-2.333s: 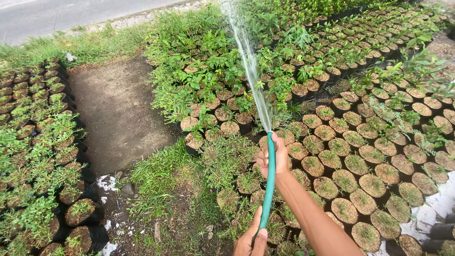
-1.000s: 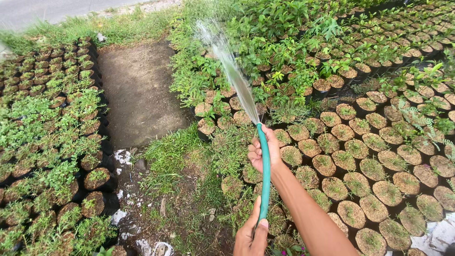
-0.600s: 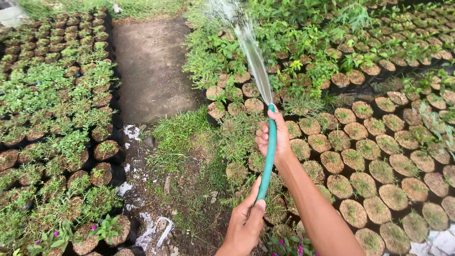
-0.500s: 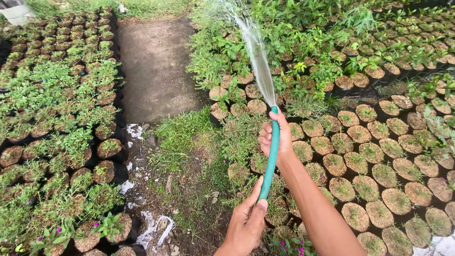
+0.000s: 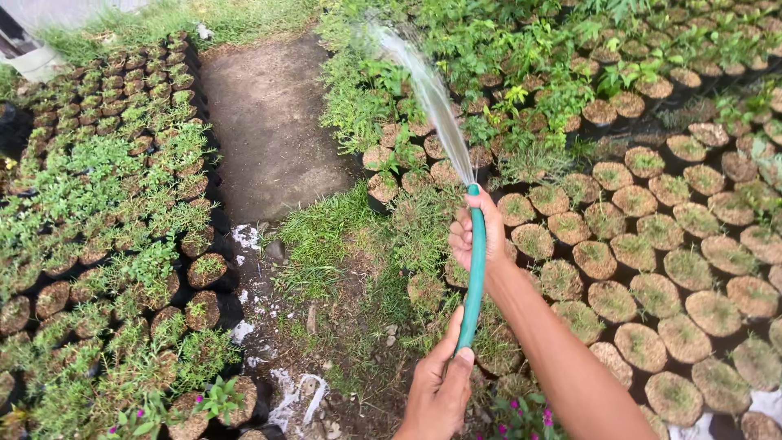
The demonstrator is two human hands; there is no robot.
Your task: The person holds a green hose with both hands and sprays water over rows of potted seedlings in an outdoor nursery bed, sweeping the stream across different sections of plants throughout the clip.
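Observation:
A teal garden hose [image 5: 473, 281] runs up from the bottom of the head view. My right hand [image 5: 476, 234] grips it near the nozzle end, thumb over the opening. My left hand [image 5: 438, 389] holds the hose lower down, close to the bottom edge. A fan of water [image 5: 428, 88] sprays up and to the left from the hose tip over rows of seedlings in black bags [image 5: 407, 155].
Seedling bags fill the right side [image 5: 652, 244] and the left side [image 5: 106, 212]. A bare dirt patch [image 5: 265, 122] lies between them at the top. Grass and weeds [image 5: 342, 236] grow below it. White scraps [image 5: 289, 391] lie on the ground.
The view has swung left and the spray now lands further left over the near rows. Both hands keep their hold on the hose.

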